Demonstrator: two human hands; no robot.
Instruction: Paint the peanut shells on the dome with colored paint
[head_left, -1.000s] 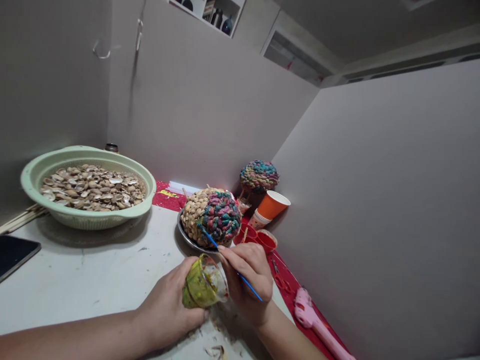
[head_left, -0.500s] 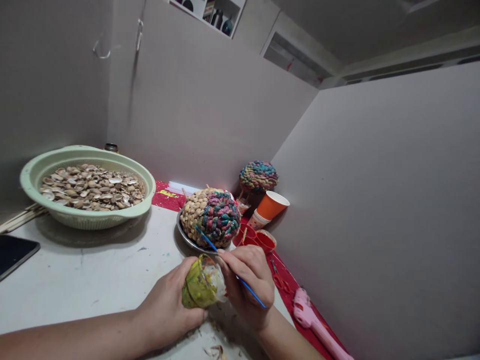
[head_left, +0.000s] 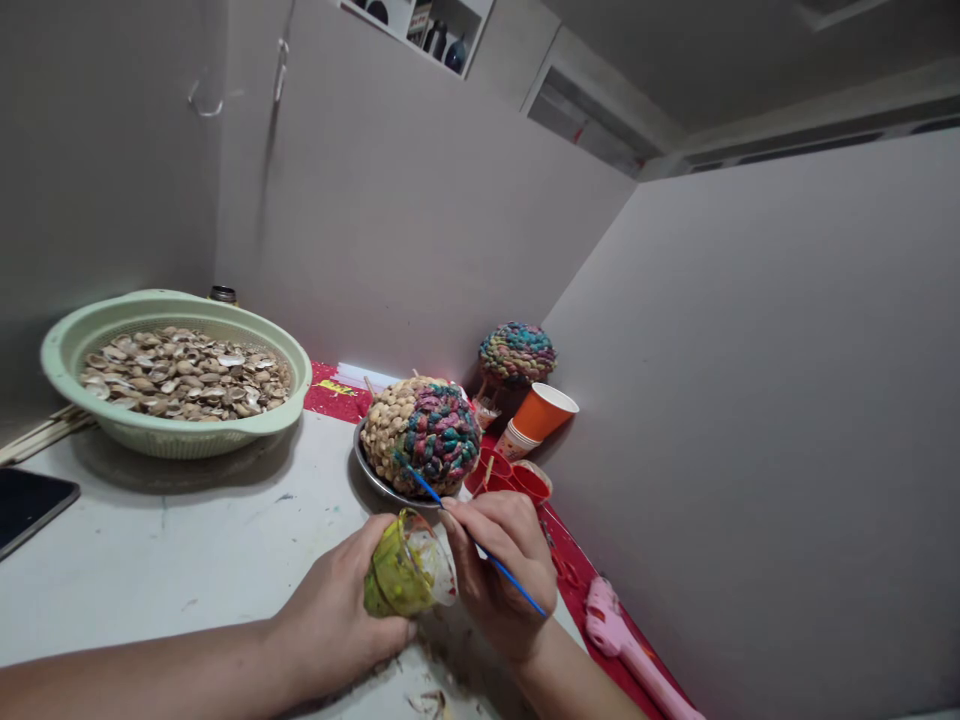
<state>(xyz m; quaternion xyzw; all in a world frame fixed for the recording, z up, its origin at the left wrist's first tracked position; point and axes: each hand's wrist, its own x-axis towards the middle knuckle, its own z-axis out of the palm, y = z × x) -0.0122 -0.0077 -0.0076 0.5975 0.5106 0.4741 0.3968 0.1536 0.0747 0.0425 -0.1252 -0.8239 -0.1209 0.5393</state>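
Observation:
My left hand is wrapped round a clear cup smeared with yellow-green paint, tilted with its mouth toward the right. Between the fingertips of my right hand is a thin blue paintbrush, its tip against the lower front of a shell-covered ball. Bare tan shells cover the ball's left side; the right side is painted in teal, pink and purple. The ball rests in a shallow metal bowl.
A green colander of pistachio-like shells stands at the left, near a phone. Behind the ball are a second painted ball, an orange paper cup and red cups. Red scissors and a pink glue gun lie rightward.
My right hand and the paintbrush have shifted slightly right, the brush tip moving a little along the ball. The cup in my left hand stays almost still.

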